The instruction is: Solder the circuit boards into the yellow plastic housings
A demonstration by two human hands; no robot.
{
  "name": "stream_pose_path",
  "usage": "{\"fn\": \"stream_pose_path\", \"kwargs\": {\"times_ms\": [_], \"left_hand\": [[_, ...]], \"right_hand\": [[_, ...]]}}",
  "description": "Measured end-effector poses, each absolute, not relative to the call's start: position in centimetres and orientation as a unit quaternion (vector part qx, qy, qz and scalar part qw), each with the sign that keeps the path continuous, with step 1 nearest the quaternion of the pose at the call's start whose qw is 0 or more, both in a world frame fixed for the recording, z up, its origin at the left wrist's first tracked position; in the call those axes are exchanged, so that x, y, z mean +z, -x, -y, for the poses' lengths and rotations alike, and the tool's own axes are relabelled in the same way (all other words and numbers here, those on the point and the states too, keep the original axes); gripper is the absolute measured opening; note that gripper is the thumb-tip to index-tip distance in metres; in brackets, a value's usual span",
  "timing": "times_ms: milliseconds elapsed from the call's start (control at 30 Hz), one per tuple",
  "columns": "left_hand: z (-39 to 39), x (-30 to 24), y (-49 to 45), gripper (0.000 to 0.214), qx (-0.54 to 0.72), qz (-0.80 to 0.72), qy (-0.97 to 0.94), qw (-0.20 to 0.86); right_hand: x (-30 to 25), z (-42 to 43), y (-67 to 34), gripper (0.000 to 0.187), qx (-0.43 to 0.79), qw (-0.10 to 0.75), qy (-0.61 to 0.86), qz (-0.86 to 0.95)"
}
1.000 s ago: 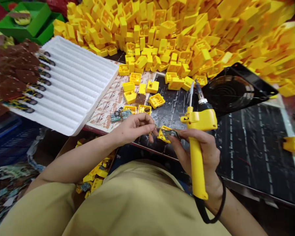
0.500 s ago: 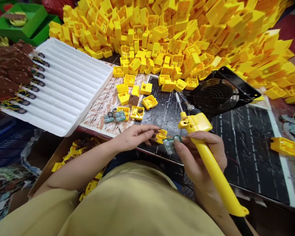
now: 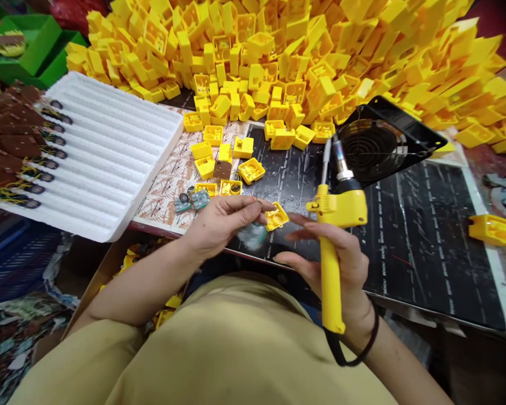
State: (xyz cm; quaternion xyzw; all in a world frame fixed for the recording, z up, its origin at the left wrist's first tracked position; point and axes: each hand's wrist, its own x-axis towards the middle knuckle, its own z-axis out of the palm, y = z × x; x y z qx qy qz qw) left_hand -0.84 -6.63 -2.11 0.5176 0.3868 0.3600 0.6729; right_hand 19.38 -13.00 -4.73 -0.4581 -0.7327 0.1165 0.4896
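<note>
Head view — wire [image 3: 257,201] tight in left hand [image 3: 215,224], tool [image 3: 331,259] in right hand [image 3: 351,267] — boards [image 3: 19,145] on foam tray [image 3: 113,157]

a yellow soldering gun [image 3: 341,208] is gripped in the right hand [image 3: 349,260], thin wires [image 3: 257,199] are pinched by the left hand [image 3: 216,224], a blurred green circuit board [image 3: 253,236] is suspended below it, and an open yellow case [image 3: 277,217] is located just beside.

A soldering gun [image 3: 341,208] and heaped yellow casings [image 3: 259,45] show a workshop.
</note>
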Motion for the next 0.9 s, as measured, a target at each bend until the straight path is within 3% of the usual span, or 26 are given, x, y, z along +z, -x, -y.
{"fn": "stream_pose_path", "kwargs": {"times_ms": [67,200,300,433,567,733,900], "left_hand": [[5.8,-1.6,1.9,0.025,0.301,-0.407,-0.647,0.571],[4.6,-2.0,2.3,0.016,0.228,-0.413,-0.812,0.344],[4.3,-2.9,1.7,0.011,0.197,-0.406,-0.851,0.268],[4.3,-3.7,1.5,0.008,0.193,-0.392,-0.862,0.258],[4.2,-3.9,1.3,0.009,0.181,-0.383,-0.869,0.256],[4.1,-3.9,0.6,0.008,0.172,-0.381,-0.87,0.261],[4.1,-3.6,0.2,0.004,0.153,-0.413,-0.865,0.241]], "right_hand": [[-5.0,12.2,-20.5,0.067,0.114,0.447,0.46,0.758],[-6.3,10.0,-21.0,0.063,0.109,0.363,0.435,0.817],[-7.0,9.7,-20.4,0.051,0.119,0.359,0.43,0.82],[-6.7,10.9,-20.7,0.039,0.137,0.348,0.411,0.832],[-6.6,11.7,-21.5,0.056,0.132,0.358,0.442,0.812],[-6.8,11.5,-21.5,0.051,0.118,0.366,0.436,0.814],[-4.8,12.9,-23.1,0.035,0.059,0.472,0.441,0.761]]}}
